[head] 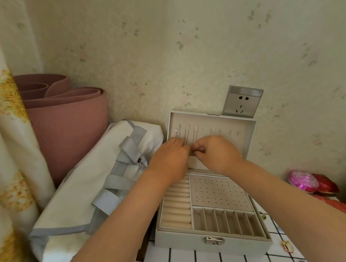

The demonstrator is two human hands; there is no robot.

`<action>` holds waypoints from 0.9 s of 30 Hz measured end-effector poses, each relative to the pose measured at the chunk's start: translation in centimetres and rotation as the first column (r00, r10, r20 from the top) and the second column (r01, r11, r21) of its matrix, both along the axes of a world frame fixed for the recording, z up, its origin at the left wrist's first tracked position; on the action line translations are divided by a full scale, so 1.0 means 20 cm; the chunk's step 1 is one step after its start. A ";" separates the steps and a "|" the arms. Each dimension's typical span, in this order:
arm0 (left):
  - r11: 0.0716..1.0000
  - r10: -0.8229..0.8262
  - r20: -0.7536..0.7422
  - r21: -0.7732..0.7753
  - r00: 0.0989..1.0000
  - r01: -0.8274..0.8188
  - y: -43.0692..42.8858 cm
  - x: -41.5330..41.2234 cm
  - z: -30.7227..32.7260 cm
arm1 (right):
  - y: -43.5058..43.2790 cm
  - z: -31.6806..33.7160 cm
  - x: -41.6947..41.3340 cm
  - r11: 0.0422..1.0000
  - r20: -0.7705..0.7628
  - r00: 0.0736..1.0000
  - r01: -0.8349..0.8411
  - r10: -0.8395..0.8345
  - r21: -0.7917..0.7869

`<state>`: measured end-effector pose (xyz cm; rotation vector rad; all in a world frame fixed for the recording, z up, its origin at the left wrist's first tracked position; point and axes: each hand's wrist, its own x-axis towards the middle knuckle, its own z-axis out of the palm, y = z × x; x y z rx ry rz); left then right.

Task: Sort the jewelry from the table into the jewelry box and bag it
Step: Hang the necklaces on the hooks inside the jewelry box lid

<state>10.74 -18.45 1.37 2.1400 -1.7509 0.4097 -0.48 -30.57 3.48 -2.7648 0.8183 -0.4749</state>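
A pale grey jewelry box (212,242) stands open on the table, its lid (246,135) upright against the wall. The tray holds ring rolls, a perforated earring panel and several narrow slots. Both hands meet in front of the lid's hook strips. My left hand (171,159) and my right hand (217,154) pinch at something thin between their fingertips; what it is stays too small to tell. A small silver piece (176,130) hangs at the lid's upper left. A gold ring-like piece (286,246) lies on the table to the right of the box.
A white fabric bag (95,187) with grey straps lies left of the box. A rolled pink mat (67,124) stands behind it beside a curtain (9,159). Pink and red round items (305,181) sit at the right. A wall socket (241,102) is behind the lid. The tablecloth (195,260) is checked.
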 end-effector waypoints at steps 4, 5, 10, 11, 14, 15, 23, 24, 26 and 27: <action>1.000 -0.007 -0.029 0.009 1.000 0.008 0.00 0.01 0.00 | 0.03 -0.02 -0.03 1.000 -0.037 0.999 -0.022 0.023 0.018; 1.000 -0.007 -0.044 0.019 0.999 0.008 0.01 0.01 0.01 | 0.04 -0.01 -0.04 0.999 -0.030 0.999 -0.026 0.027 0.040; 0.999 -0.016 -0.157 0.037 0.987 0.022 0.06 -0.06 0.06 | 0.09 0.08 -0.18 0.998 0.045 0.999 -0.021 0.018 0.064; 0.999 -0.027 -0.190 0.027 0.981 0.033 0.08 -0.08 0.08 | 0.10 0.10 -0.22 0.997 0.058 0.998 -0.019 0.015 0.077; 0.997 -0.073 -0.239 0.017 0.968 0.079 0.12 -0.20 0.13 | 0.15 0.14 -0.37 0.991 0.086 0.996 -0.019 0.008 0.130; 0.995 -0.087 -0.244 0.020 0.966 0.095 0.14 -0.25 0.13 | 0.17 0.15 -0.43 0.989 0.091 0.996 -0.022 0.009 0.149; 0.980 -0.198 -0.245 -0.015 0.949 0.200 0.32 -0.66 0.04 | 0.33 0.10 -0.92 0.950 -0.016 0.998 -0.047 0.055 0.310; 0.975 -0.216 -0.250 -0.005 0.944 0.222 0.34 -0.71 0.01 | 0.35 0.08 -0.97 0.943 -0.038 0.997 -0.051 0.067 0.327; 0.964 -0.247 -0.266 0.030 0.932 0.264 0.38 -0.80 -0.04 | 0.38 0.05 -1.05 0.926 -0.064 0.994 -0.058 0.087 0.372; 0.959 -0.254 -0.278 0.049 0.926 0.278 0.40 -0.83 -0.06 | 0.39 0.03 -1.09 0.918 -0.071 0.993 -0.057 0.092 0.392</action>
